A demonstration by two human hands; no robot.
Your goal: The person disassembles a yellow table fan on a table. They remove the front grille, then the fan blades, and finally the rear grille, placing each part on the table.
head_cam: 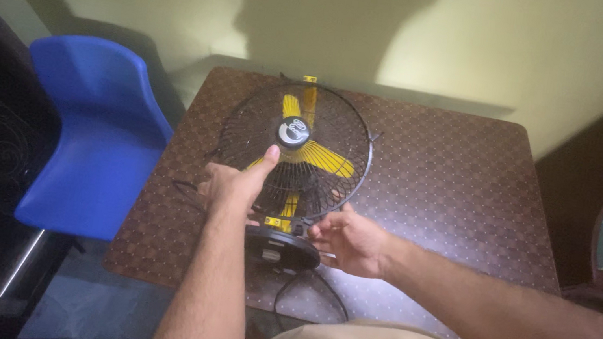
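A yellow-bladed table fan [294, 156] is stood near the counter's [458, 185] front edge. Its wire guard is pressed by the spread left grip [233, 182]; its lower rim is pinched by the right grip [348, 240].

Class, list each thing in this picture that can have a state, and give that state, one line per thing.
Table fan: upright on the table, grille on, yellow blades sharp, apparently not spinning.
Left hand: on the grille, forefinger extended.
Right hand: fingers at the grille's lower rim.
Blue chair: unoccupied.
Cord: hanging slack off the table's near edge.

left hand [232, 183] on fan grille [295, 149] | right hand [350, 241] at fan base [280, 248]
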